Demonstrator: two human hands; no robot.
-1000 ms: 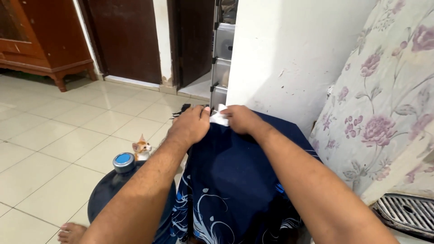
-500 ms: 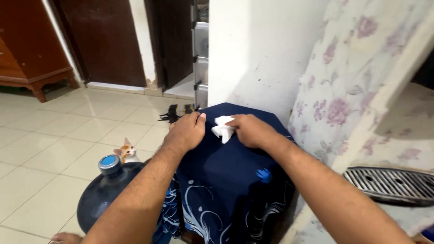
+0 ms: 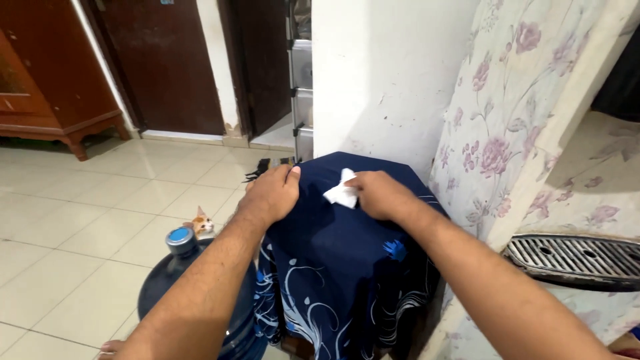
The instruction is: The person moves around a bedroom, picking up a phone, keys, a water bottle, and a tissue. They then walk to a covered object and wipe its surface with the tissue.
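Centrally, my right hand pinches a small crumpled white tissue between thumb and fingertips, closed on it and pressing it onto the top of a dark navy cloth with white and blue swirl print. That cloth drapes over a box-shaped stand, covering its top and hanging down its front and sides. My left hand lies palm down on the cloth's upper left edge, fingers curled together over the corner with the thumb stretched along the top; it grips the fabric edge, well short of the tissue.

Lower left, a large dark blue plastic water jug with a light blue cap stands on the pale tiled floor, just beside the draped stand and partly behind my left forearm. A small orange and white kitten sits just behind the jug's neck. To the right, a floral-patterned mattress with purple roses leans tilted against the white wall, near the stand. A grey slatted metal grille lies at far right. Dark brown wooden doors and a reddish wooden cabinet stand at the back.
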